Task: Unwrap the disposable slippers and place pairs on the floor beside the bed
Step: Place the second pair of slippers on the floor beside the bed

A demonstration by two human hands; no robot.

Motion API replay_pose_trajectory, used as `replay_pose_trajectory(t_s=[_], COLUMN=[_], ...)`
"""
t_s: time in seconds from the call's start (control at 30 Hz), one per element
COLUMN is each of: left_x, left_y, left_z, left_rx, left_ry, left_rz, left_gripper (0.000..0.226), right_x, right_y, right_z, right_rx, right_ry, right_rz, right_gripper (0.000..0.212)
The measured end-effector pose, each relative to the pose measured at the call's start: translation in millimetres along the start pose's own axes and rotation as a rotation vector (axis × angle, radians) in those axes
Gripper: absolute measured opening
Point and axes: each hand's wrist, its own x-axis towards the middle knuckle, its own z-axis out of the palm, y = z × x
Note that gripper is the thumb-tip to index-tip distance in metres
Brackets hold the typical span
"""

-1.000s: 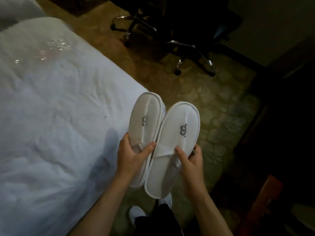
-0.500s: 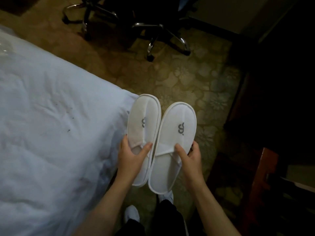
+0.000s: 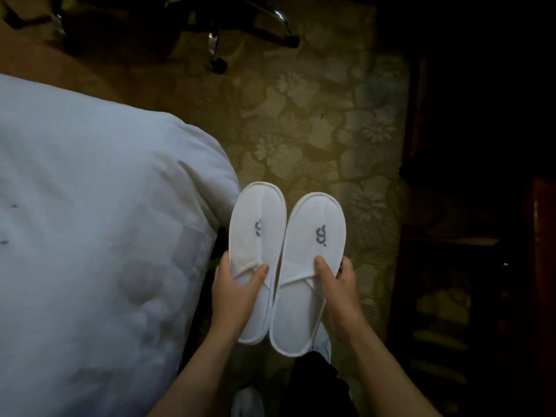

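While the person is standing at the corner of the bed (image 3: pixel 90 221), both hands are holding up a pair of white disposable slippers over the floor (image 3: pixel 316 121). The left hand (image 3: pixel 237 291) is gripping the left slipper (image 3: pixel 258 236) around its middle, with the thumb lying across the top by the strap edge and the fingers curling underneath. The right hand (image 3: pixel 338 282) is gripping the right slipper (image 3: pixel 313 260) in the same way, thumb pressing on the upper and fingers wrapping round the outer edge. The two slippers are sitting side by side, toes pointing away from the person, their inner edges touching along part of their length. Each one is showing a small grey logo on its upper. No wrapping is showing on either slipper.

The slippers are hanging in the air just beside the bed's rounded corner, above the patterned floral carpet and apart from it. The bed is wearing a white cover with a few small dark specks. Below the slippers, the person's white shoes (image 3: pixel 246 401) and dark trouser legs are showing. At the top, the chrome legs and castors of an office chair (image 3: pixel 216 40) are standing on the carpet, well apart from the slippers. To the right, dark wooden furniture (image 3: pixel 481 266) is sitting in shadow, too dim to make out.
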Motion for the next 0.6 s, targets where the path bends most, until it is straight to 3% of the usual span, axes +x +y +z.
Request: replay_pose_trajectory(t_s=[0.3, 0.6], left_x=[94.8, 173.9], left_y=[-106.0, -189.0], left_z=[77.3, 117.7], left_rx=[0.062, 0.037], left_ry=[0.006, 0.013], left_rz=[0.001, 0.005], left_gripper=[0.062, 0.069], right_x=[128.7, 228.5], right_y=[112.5, 194.0], right_z=[14.8, 42.4], right_rx=[0.007, 0.002], right_ry=[0.045, -0.011], right_rz=[-0.003, 0.032], right_gripper=[0.032, 0.036])
